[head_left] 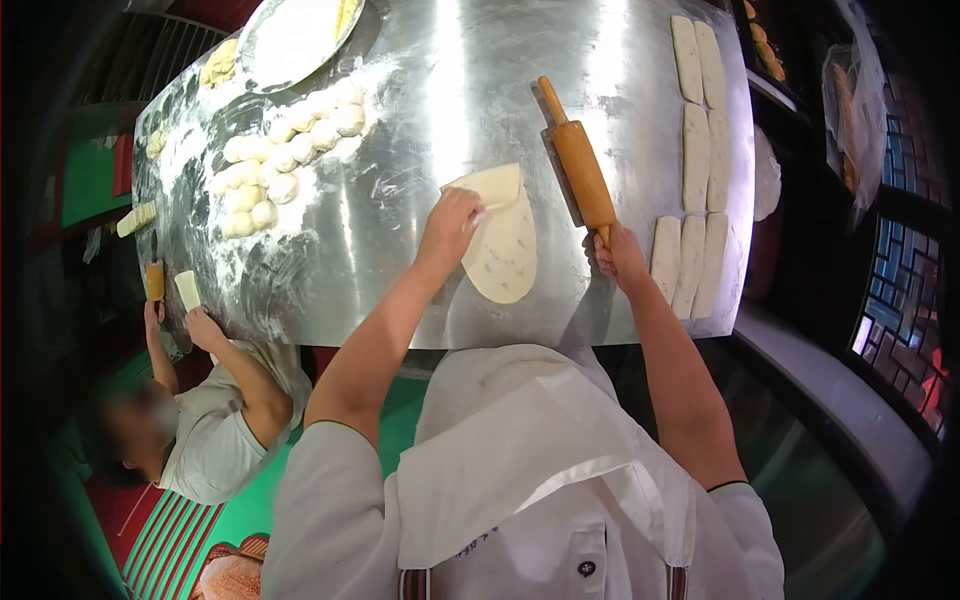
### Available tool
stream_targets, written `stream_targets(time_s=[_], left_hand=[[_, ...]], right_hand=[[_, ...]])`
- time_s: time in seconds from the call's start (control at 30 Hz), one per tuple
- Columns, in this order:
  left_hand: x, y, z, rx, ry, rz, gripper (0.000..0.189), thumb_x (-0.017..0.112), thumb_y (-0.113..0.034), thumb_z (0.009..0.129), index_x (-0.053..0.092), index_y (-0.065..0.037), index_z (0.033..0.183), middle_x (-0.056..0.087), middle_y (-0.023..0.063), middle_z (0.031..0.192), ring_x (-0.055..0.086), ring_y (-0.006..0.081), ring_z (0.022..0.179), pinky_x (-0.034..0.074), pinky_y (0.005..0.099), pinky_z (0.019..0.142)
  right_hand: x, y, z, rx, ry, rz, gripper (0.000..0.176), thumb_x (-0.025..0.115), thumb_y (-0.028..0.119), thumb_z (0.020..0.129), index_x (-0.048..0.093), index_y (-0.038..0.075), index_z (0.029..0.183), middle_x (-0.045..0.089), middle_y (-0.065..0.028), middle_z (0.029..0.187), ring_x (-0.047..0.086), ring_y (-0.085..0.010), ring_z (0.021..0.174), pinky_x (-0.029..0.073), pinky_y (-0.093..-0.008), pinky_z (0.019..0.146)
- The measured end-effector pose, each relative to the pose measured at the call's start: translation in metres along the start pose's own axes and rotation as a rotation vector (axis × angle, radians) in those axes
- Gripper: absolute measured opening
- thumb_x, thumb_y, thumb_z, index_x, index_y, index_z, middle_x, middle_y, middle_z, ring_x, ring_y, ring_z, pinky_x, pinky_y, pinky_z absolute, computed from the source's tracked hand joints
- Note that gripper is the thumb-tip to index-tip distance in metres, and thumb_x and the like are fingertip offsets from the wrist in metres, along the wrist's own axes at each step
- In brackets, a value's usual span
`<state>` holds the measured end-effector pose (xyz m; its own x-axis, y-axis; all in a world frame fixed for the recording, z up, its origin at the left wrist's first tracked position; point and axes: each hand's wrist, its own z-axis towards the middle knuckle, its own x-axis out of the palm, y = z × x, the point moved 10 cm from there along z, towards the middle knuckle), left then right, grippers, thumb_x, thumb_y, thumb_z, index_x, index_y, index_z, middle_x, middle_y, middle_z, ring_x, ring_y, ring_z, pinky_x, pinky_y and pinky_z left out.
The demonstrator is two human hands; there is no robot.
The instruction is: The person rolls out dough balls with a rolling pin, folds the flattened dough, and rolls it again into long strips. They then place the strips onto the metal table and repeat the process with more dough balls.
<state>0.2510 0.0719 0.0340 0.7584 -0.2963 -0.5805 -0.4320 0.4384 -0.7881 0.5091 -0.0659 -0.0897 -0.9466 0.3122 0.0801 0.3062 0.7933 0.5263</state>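
A flattened oval of dough (503,255) lies on the metal table in front of me, its far end folded over. My left hand (455,225) pinches the left side of that folded flap, fingers closed on the dough. To the right, my right hand (622,257) is wrapped round the near handle of a wooden rolling pin (584,172), which points away from me and a little left. The pin is beside the dough, not touching it.
Floured dough balls (283,157) cluster on the metal table (400,130) at left, below a large round plate (290,40). Several long dough strips (697,160) line the right edge. At far left a co-worker (225,400) holds a dough piece and a rolling pin.
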Motion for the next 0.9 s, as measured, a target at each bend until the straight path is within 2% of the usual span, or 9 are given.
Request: stream_targets(time_s=[0.17, 0.4, 0.6, 0.67, 0.8, 0.87, 0.9], left_hand=[[0.02, -0.013, -0.049, -0.026, 0.081, -0.024, 0.017, 0.068, 0.003, 0.077, 0.056, 0.0, 0.09, 0.058, 0.014, 0.092, 0.055, 0.0343, 0.09, 0.046, 0.0425, 0.08], [0.022, -0.014, -0.058, -0.03, 0.093, -0.009, 0.019, 0.068, 0.003, 0.077, 0.055, 0.0, 0.091, 0.059, 0.0139, 0.095, 0.055, 0.034, 0.093, 0.046, 0.0417, 0.081], [0.035, -0.031, -0.087, 0.041, 0.182, 0.066, 0.019, 0.07, -0.004, 0.078, 0.061, -0.004, 0.094, 0.06, 0.0108, 0.097, 0.056, 0.0309, 0.097, 0.043, 0.0427, 0.085], [0.054, -0.043, -0.107, 0.07, 0.35, 0.165, 0.017, 0.071, -0.011, 0.078, 0.063, -0.008, 0.093, 0.06, 0.0086, 0.096, 0.055, 0.0281, 0.098, 0.039, 0.0427, 0.089], [0.055, -0.041, -0.107, 0.063, 0.325, 0.256, 0.017, 0.073, -0.01, 0.077, 0.063, -0.009, 0.092, 0.059, 0.0062, 0.093, 0.055, 0.0255, 0.099, 0.037, 0.0409, 0.092], [0.039, -0.032, -0.091, 0.013, 0.179, 0.208, 0.014, 0.072, -0.009, 0.078, 0.063, -0.009, 0.089, 0.059, 0.0058, 0.092, 0.055, 0.0261, 0.096, 0.037, 0.0408, 0.088], [0.034, -0.03, -0.078, 0.017, 0.179, 0.209, 0.014, 0.072, -0.009, 0.078, 0.063, -0.009, 0.089, 0.059, 0.0058, 0.092, 0.055, 0.0261, 0.096, 0.037, 0.0408, 0.088]], right_hand=[[-0.002, -0.003, 0.003, 0.013, -0.019, 0.007, 0.045, 0.034, 0.04, 0.101, 0.048, 0.011, 0.07, 0.037, 0.0023, 0.05, 0.027, -0.0109, 0.039, 0.022, -0.03, 0.04], [-0.005, -0.004, 0.004, 0.025, -0.037, -0.001, 0.046, 0.033, 0.04, 0.102, 0.048, 0.011, 0.071, 0.035, 0.0014, 0.049, 0.027, -0.0114, 0.039, 0.023, -0.0299, 0.041], [-0.002, -0.002, 0.003, 0.001, -0.013, 0.014, 0.045, 0.033, 0.04, 0.102, 0.048, 0.01, 0.071, 0.035, 0.0013, 0.049, 0.026, -0.0114, 0.039, 0.023, -0.0294, 0.04], [-0.001, -0.001, 0.002, -0.014, -0.012, 0.011, 0.045, 0.033, 0.039, 0.102, 0.048, 0.01, 0.071, 0.035, 0.0013, 0.049, 0.026, -0.0113, 0.039, 0.023, -0.0293, 0.039], [-0.001, 0.001, 0.001, -0.023, -0.009, 0.004, 0.044, 0.033, 0.037, 0.101, 0.048, 0.01, 0.07, 0.034, 0.0014, 0.048, 0.026, -0.0113, 0.039, 0.023, -0.0293, 0.039], [-0.001, 0.0, 0.001, -0.019, -0.017, 0.0, 0.045, 0.033, 0.04, 0.103, 0.048, 0.01, 0.072, 0.033, 0.002, 0.049, 0.025, -0.0106, 0.038, 0.022, -0.0284, 0.038], [-0.001, -0.002, 0.003, -0.012, -0.024, -0.001, 0.047, 0.032, 0.043, 0.104, 0.047, 0.01, 0.074, 0.032, 0.0026, 0.049, 0.024, -0.0098, 0.038, 0.022, -0.0275, 0.037]])
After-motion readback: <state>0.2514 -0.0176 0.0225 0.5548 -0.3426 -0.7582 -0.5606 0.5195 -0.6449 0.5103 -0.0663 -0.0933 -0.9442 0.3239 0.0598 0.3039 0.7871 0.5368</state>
